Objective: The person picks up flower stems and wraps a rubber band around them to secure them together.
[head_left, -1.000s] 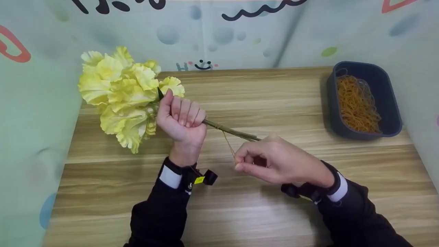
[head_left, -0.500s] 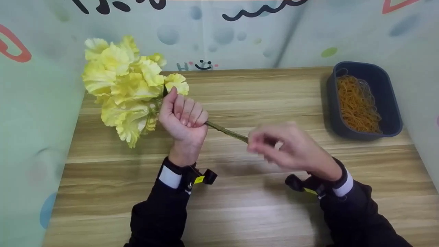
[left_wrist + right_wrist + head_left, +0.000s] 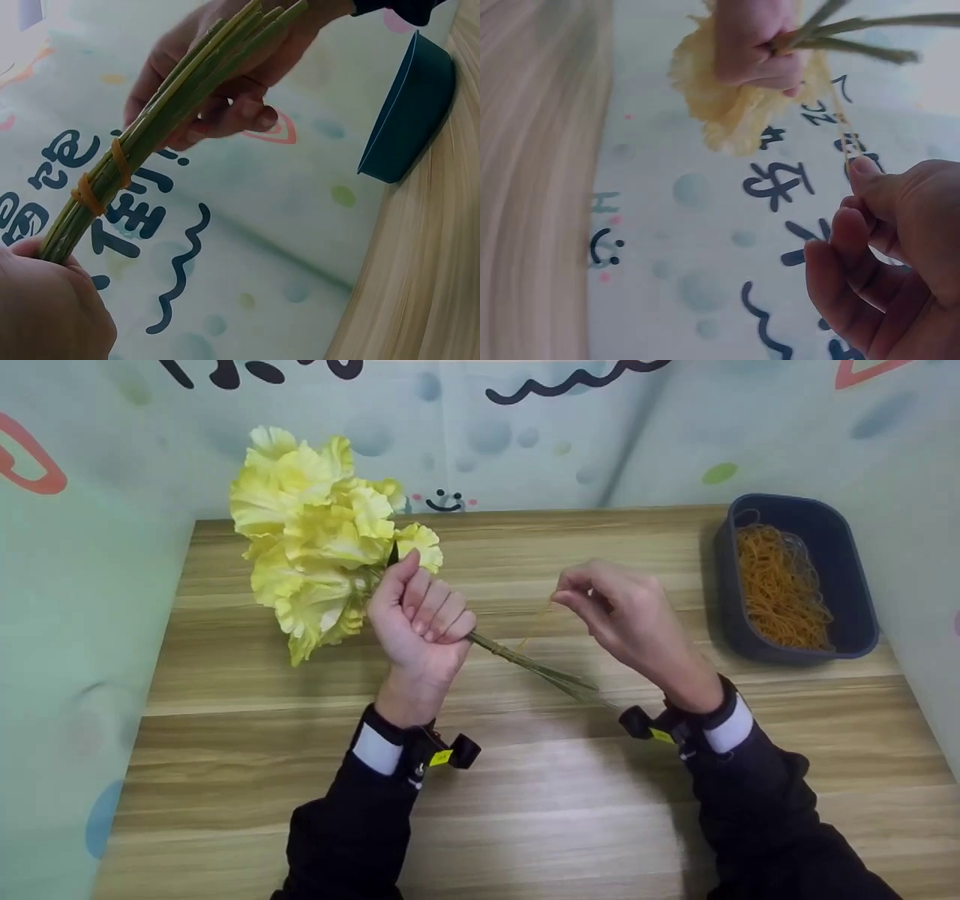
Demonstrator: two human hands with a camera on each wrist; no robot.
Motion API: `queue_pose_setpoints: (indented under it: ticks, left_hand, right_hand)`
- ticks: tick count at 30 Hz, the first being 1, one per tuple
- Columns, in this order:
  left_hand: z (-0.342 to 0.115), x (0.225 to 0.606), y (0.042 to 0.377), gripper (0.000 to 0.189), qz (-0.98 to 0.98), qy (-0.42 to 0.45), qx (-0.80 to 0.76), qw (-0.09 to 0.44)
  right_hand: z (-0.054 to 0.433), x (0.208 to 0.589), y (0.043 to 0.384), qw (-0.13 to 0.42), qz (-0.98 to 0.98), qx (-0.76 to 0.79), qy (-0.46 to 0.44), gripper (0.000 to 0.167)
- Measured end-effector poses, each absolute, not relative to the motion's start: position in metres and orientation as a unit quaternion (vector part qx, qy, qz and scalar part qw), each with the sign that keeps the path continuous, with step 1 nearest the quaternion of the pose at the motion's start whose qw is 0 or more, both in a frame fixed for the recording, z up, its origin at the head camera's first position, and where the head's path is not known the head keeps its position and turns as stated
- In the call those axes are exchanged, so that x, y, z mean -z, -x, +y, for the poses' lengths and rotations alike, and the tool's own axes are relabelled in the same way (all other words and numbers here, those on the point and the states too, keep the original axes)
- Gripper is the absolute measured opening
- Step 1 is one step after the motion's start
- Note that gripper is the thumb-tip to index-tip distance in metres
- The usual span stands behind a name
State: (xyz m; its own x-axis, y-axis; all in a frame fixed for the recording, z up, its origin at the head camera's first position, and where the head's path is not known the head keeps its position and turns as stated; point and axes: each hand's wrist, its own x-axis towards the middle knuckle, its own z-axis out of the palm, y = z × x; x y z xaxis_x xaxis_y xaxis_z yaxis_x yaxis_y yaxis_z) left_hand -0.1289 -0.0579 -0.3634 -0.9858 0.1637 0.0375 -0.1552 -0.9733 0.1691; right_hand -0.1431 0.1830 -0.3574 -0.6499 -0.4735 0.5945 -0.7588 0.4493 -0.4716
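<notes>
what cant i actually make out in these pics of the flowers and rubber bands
Long green stems, head view: upper stretch hidden inside the left hand.
Stretched thin orange rubber band, head view: too faint to trace fully.
Yellow ruffled flower heads, right wrist view: cut off by the top edge.
Loose orange rubber bands in the dark blue rounded bin, head view: too tangled to count.

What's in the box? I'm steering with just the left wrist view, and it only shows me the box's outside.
Observer: The head view shows a pile of rubber bands in the box.

Operator: Cool! What's on the other end of the stems?

Observer: Big yellow flowers, in the head view.

Operator: Is the right hand holding something? I can't tell!

Observer: Yes, the right wrist view shows it pinching a stretched rubber band.
</notes>
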Motion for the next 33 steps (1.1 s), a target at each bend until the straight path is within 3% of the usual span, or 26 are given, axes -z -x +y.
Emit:
queue_pose_setpoints:
  ticks: [11, 19, 33]
  left_hand:
    - [-0.05, 0.36, 0.124, 0.073, 0.095, -0.028, -0.991, 0.087]
    - [-0.05, 0.36, 0.122, 0.064, 0.038, -0.053, -0.993, 0.097]
    - [-0.057, 0.364, 0.12, 0.067, -0.029, -0.078, -0.996, 0.014]
  right_hand:
    - [0.175, 0.376, 0.152, 0.175, -0.845, -0.329, -0.383, 0.006]
    - [0.172, 0.381, 0.152, 0.145, -0.848, -0.333, -0.386, 0.007]
    - [0.136, 0.401, 0.125, -0.036, -0.82, -0.386, -0.422, 0.015]
